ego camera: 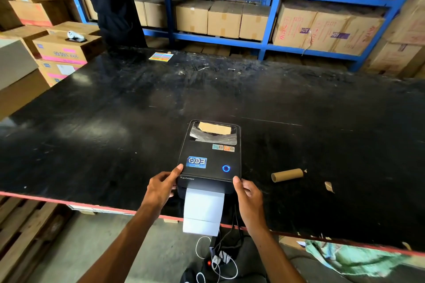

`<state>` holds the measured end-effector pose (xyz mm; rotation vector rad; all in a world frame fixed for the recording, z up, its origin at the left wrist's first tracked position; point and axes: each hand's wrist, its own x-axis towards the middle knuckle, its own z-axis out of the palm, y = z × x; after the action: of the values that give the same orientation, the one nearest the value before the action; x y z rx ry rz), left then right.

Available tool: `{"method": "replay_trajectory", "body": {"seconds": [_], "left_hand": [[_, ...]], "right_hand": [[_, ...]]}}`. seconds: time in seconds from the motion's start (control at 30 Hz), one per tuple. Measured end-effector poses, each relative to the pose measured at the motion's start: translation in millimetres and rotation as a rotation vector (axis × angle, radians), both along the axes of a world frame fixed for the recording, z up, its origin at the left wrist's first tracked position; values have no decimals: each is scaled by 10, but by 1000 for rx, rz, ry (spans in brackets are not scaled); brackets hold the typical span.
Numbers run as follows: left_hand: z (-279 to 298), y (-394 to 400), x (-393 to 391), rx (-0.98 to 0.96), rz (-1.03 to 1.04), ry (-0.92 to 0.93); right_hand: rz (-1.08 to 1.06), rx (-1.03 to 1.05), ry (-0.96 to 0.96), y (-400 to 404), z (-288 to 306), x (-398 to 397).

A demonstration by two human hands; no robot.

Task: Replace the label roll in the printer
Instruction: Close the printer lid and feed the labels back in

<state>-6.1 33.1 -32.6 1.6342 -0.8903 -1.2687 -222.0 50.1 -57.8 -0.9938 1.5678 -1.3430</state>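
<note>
A black label printer [208, 156] sits near the front edge of the black table [115, 110], lid closed, its round button lit blue. A strip of white labels [203, 211] hangs out of its front slot over the table edge. My left hand [161, 187] grips the printer's front left corner, thumb on the lid. My right hand [248, 195] holds the front right corner the same way. An empty brown cardboard core [287, 174] lies on the table to the printer's right.
A torn cardboard scrap [328, 186] lies right of the core. A coloured card [161, 56] rests at the table's far side, where a person in dark clothes [110, 0] stands. Cartons fill the blue shelving [271, 18]. Cables and a power strip [218, 257] lie on the floor below.
</note>
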Motion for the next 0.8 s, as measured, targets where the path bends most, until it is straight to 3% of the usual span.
{"method": "replay_trajectory", "body": {"seconds": [0.8], "left_hand": [[-15,-2,10,-8,-10,5]], "right_hand": [[-10,-8,11,7,0,7]]}}
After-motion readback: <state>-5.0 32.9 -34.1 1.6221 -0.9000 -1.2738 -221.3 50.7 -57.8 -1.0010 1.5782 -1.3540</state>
